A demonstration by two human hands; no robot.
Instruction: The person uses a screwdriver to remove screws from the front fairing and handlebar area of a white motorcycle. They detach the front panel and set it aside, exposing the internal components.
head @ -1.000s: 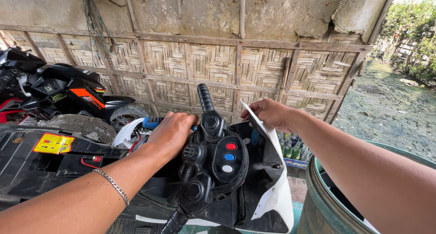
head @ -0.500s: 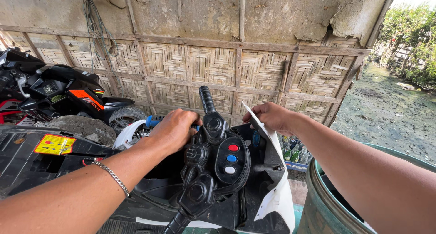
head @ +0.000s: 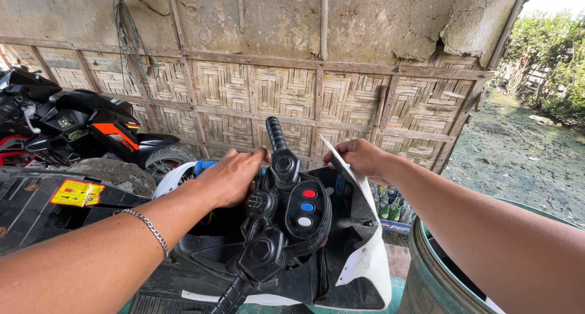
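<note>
Both hands sit at the handlebar [head: 277, 210]: my left hand [head: 234, 175] curls its fingers closed on its left side, my right hand [head: 359, 158] pinches the white fairing [head: 365, 253] to its right. I'd hold evenly, avoiding twist.

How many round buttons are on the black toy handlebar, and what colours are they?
Round buttons on the panel of the black toy handlebar, beside the left hand; the right hand is on the white body panel:
red button: 1
blue button: 1
white button: 1
Total: 3
</note>
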